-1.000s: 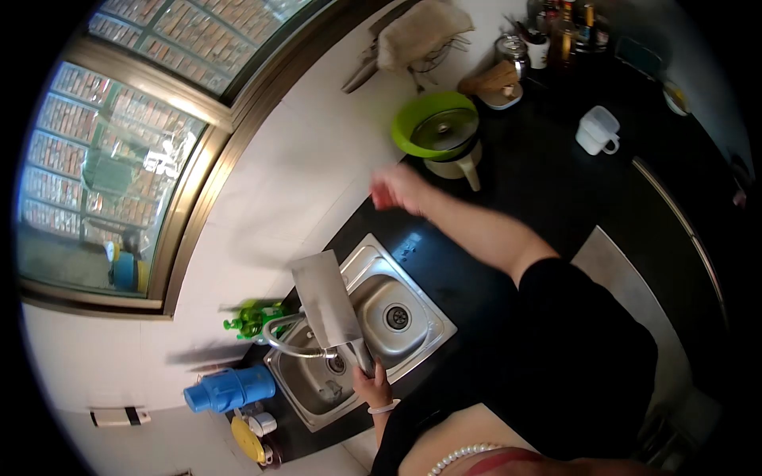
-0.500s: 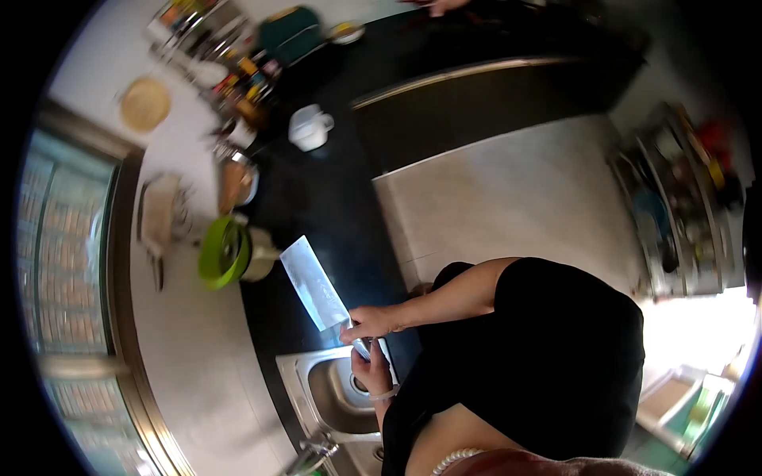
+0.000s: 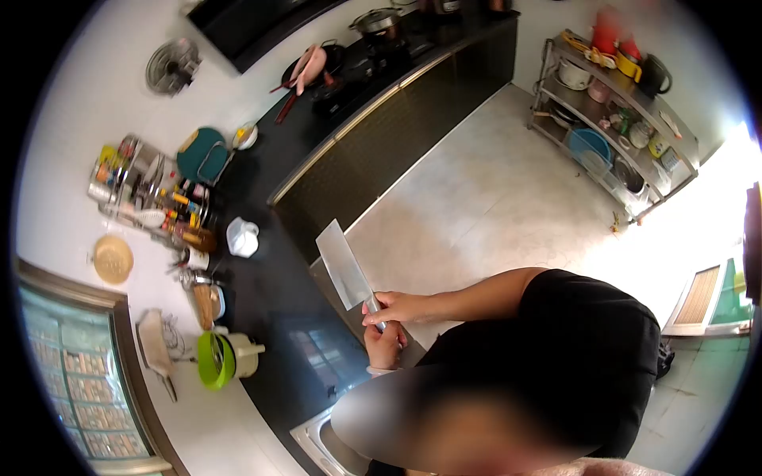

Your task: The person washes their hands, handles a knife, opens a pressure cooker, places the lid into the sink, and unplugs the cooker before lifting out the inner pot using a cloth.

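At your left, a green bowl (image 3: 211, 362) stands near the wall edge of the table (image 3: 266, 301); farther right, most of the sink (image 3: 310, 438) is lost to blur. Your cleaver (image 3: 346, 274) appears just beside the table's front edge, its long axis running nearly along it, blade toward the inner corner. Its handle, mostly covered, runs into your grip: your left hand (image 3: 382, 347) wraps the end, your right hand (image 3: 401, 307) pinches it next to the blade.

Cleaver (image 3: 344, 266): smooth metal, satin sheen. Desk (image 3: 274, 317): glossy, mirror-like. Sink (image 3: 306, 436): shiny metal. Green bowl (image 3: 206, 365): smooth, plastic-looking. Sleeve (image 3: 583, 341): matt cloth. Rack (image 3: 647, 107): metal, duller.
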The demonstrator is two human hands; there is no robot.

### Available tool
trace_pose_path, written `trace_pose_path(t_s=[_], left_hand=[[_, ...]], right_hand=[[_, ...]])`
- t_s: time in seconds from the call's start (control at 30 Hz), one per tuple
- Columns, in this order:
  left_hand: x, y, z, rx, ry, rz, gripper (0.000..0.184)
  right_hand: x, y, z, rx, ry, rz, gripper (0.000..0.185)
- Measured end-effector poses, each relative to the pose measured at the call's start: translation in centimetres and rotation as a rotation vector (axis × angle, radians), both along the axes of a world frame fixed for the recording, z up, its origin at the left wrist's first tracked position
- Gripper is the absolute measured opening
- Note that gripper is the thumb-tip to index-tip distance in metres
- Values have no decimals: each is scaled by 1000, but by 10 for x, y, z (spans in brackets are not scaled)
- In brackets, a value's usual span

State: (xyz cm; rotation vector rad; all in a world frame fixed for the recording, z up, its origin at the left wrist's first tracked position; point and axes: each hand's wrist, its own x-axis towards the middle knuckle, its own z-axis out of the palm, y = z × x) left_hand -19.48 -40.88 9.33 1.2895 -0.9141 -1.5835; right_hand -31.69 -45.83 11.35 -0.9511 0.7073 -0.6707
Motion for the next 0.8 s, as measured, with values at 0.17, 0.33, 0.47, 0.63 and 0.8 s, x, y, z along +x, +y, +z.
trace_pose_path(t_s=[0.17,0.33,0.47,0.63,0.8], left_hand=[[-108,-48,-3,-134,-63,-128,15],[-211,-95,-6,-207,-70,-327,23],[-268,-129,4,-228,-72,-498,31],[-292,-173,-14,-236,-205,-594,27],[-295,-236,-60,-132,-334,-463,25]], right_hand=[[-97,-28,-22,243,-95,-48,30],[-207,-68,-24,185,-73,-178,27],[-280,-99,-21,118,-109,-270,24],[-355,-147,-53,113,-1,-605,14],[-436,-198,-48,4,623,-657,24]])
